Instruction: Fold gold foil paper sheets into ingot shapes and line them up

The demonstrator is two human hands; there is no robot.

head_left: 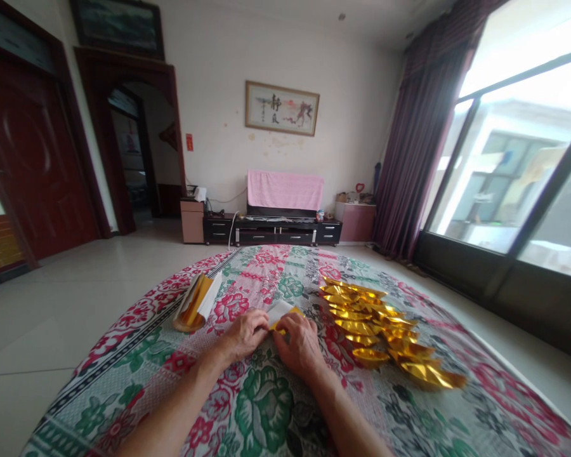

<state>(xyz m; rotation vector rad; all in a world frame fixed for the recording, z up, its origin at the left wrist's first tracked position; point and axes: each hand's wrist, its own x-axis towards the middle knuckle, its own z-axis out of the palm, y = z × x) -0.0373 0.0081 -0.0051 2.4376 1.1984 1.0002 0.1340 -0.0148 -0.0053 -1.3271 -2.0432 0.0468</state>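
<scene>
A small sheet of gold-and-white foil paper (279, 310) lies on the cloth in front of me, partly folded. My left hand (247, 331) pinches its left edge, fingers curled. My right hand (299, 343) is closed over the near right part, where a bit of gold shows under the fingers. The hands hide much of the sheet. Off to the left lies a stack of foil paper sheets (210, 297), white and gold, loosely curled. To the right, folded gold paper ingots (370, 357) sit in two rough rows.
A floral cloth (265, 406) in red, green and white covers the round table. Beyond it, a low black TV cabinet (280, 236) holds a screen under a pink towel (285, 190). Purple curtains (412, 146) hang beside a large window at right; a dark red door (33, 139) stands at left.
</scene>
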